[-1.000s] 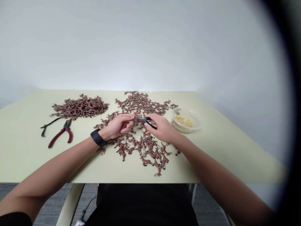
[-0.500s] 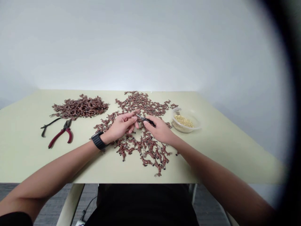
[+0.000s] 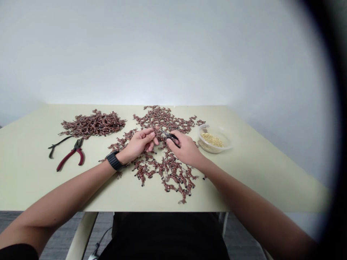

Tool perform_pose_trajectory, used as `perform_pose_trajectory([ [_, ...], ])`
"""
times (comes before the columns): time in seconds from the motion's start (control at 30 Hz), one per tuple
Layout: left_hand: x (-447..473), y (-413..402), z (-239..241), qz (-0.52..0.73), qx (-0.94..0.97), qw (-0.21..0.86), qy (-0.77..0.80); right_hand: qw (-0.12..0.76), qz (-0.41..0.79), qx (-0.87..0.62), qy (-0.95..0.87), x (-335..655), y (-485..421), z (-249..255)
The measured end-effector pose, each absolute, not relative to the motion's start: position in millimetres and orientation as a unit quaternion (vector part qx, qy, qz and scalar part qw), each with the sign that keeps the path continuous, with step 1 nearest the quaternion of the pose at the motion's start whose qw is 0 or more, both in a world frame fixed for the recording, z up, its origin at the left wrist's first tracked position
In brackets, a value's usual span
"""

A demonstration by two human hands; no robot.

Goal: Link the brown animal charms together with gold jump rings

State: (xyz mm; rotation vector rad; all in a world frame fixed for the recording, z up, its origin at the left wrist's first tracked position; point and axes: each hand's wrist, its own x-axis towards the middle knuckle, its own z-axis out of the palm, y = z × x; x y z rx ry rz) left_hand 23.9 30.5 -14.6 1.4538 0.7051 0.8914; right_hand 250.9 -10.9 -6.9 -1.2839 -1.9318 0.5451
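Within the gripping fingers of the right hand (image 3: 185,148), black-handled pliers (image 3: 170,136) point toward the left hand (image 3: 141,142), whose own fingers are bent; whether they pinch a piece cannot be told. Brown figures (image 3: 175,176) lie spread below both hands' fingers. A loose grip on the pliers might let them slip and nip a fingertip. Beneath the fingers stretches a pale yellow desk (image 3: 260,159), and beyond them rises a plain pale wall (image 3: 151,54)
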Motion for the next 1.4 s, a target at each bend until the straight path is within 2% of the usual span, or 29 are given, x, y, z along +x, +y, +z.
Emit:
perform_pose_trajectory([
  [0.07,23.7,31.5,-15.0,0.382,0.599,0.644,0.286,0.355,0.142,-0.488,-0.785,251.7,-10.2,-8.5],
  [0.13,22.8,31.1,-13.8,0.375,0.585,0.665,0.274,0.344,0.121,-0.479,-0.799,252.6,-9.2,-10.1],
  [0.5,24.1,25.5,-8.5,0.364,0.576,0.685,0.257,0.327,0.139,-0.468,-0.809,256.8,-7.1,-9.2],
  [0.63,27.2,21.0,-6.8,0.367,0.597,0.660,0.271,0.339,0.158,-0.474,-0.797,253.0,-10.1,-6.6],
  [0.73,29.2,15.5,-7.0,0.364,0.671,0.569,0.306,0.339,0.252,-0.494,-0.760,247.1,-14.4,-7.1],
  [0.83,25.0,16.6,-11.1,0.363,0.787,0.366,0.339,0.346,0.453,-0.481,-0.666,243.2,-18.1,-5.1],
  [0.93,14.6,26.4,-16.1,0.339,0.878,0.131,0.311,0.306,0.687,-0.404,-0.521,245.1,-18.7,3.0],
  [1.03,8.1,34.7,-16.8,0.313,0.903,0.037,0.291,0.260,0.777,-0.347,-0.457,249.0,-17.5,11.2],
  [1.1,10.5,34.4,-15.0,0.343,0.882,0.089,0.309,0.283,0.728,-0.379,-0.496,249.7,-17.2,12.0],
  [1.13,13.5,32.7,-13.8,0.366,0.858,0.157,0.325,0.312,0.665,-0.414,-0.538,249.4,-17.4,10.9],
  [1.23,24.0,25.2,-10.2,0.387,0.741,0.436,0.333,0.387,0.369,-0.500,-0.681,248.6,-17.4,4.5],
  [1.3,28.2,21.3,-8.1,0.381,0.665,0.566,0.305,0.386,0.212,-0.497,-0.747,249.6,-16.1,0.6],
  [1.4,29.1,19.0,-5.6,0.394,0.597,0.640,0.281,0.354,0.137,-0.471,-0.796,253.0,-12.5,-3.4],
])
